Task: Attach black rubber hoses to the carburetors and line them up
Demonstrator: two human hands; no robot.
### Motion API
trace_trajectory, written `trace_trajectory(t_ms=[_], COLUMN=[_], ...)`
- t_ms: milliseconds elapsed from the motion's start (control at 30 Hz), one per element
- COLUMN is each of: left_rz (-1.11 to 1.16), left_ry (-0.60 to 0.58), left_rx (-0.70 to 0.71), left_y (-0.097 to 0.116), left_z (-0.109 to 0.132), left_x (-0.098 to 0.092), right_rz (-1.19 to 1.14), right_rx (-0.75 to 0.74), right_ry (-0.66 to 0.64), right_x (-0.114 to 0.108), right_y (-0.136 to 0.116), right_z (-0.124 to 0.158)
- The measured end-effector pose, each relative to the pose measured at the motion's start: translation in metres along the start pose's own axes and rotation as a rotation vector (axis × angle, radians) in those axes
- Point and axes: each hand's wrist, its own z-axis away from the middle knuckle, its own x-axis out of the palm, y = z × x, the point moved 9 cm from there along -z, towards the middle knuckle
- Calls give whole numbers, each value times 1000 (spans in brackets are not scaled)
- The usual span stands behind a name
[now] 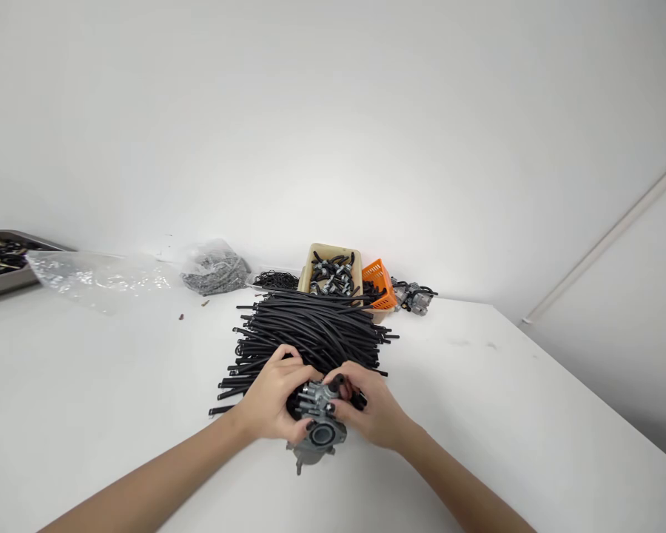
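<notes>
Bare arms point(160, 474), cut off below, lead to a lumpy gray metal part point(314, 407). The left hand point(271, 400) grips one side and the right hand point(380, 407) the other, some fingers hidden. Far left of them, a tray point(11, 283) is cut off. Closer lies crinkly clear plastic point(105, 274). Just past the hands are smooth, bendy black hoses point(311, 326), partly covered. Beyond the right hand stands an orange basket point(387, 287) with holes.

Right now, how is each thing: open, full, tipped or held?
Metal part: held in left hand and right hand
Black hoses: piled loosely
Cream bin: open, holding small parts
Orange basket: tilted, black pieces inside
Clear plastic: crinkled
Small bag: bulging
Grey tray: open, holding dark parts
Other metal parts: not held
Thin black things: heaped
</notes>
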Motion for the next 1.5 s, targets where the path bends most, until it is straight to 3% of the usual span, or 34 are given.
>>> trace_trajectory(t_ms=[133, 233, 300, 367, 500, 600, 667, 700, 800, 867, 967, 1067, 1167, 1267, 1333, 1400, 1500], left_rz=[18, 114, 320, 669, 1403, 1602, 1652, 1676, 1721, 1709, 1661, 1626, 1647, 1683, 1691, 1692, 1661], left_ry=[-32, -54, -19, 19, -20, -63, -42, -24, -40, -55, -53, -66, -66, -3, 52, 125, 292], left_rx=[-2, -16, -101, -235, -521, -724, -767, -783, -879, -919, -933, -962, -972, -925, -904, -885, -853], left_y=[2, 9, 10, 9, 13, 13, 12, 11, 13, 14, 12, 7, 1, -4, -7, -10, -15], left_z=[0, -3, -5, -3, 9, 21, 23, 23, 26, 28, 30, 32, 33, 31, 30, 28, 20], left_x=[0, -3, -6, -2, 32, 52, 55, 56, 63, 67, 69, 71, 73, 68, 63, 55, 29], right_rz=[12, 2, -1, 5, 65, 72, -13, -32, 57, 327, 691, 766, 760, 721, 677, 566, 249], right_rx=[157, 125, 55, -27, -73, -2, -66, -114, -53, -20, -82, -96, -126, -131, -113, -110, -170], right_ry=[-37, -44, -39, -15, -6, -163, -324, -325, 13, -11, -237, -272, -259, -171, -51, 186, 692], right_x=[11, 14, 12, 7, -8, -16, -19, -26, -61, -49, -5, 15, 19, 4, -20, -60, -136], right_y=[11, 3, -10, -28, -58, -61, -63, -62, -32, -12, 7, 13, 7, -4, -14, -29, -52], right_z=[6, 8, 8, 6, -6, -26, -44, -56, -101, -123, -144, -154, -159, -162, -162, -156, -125])
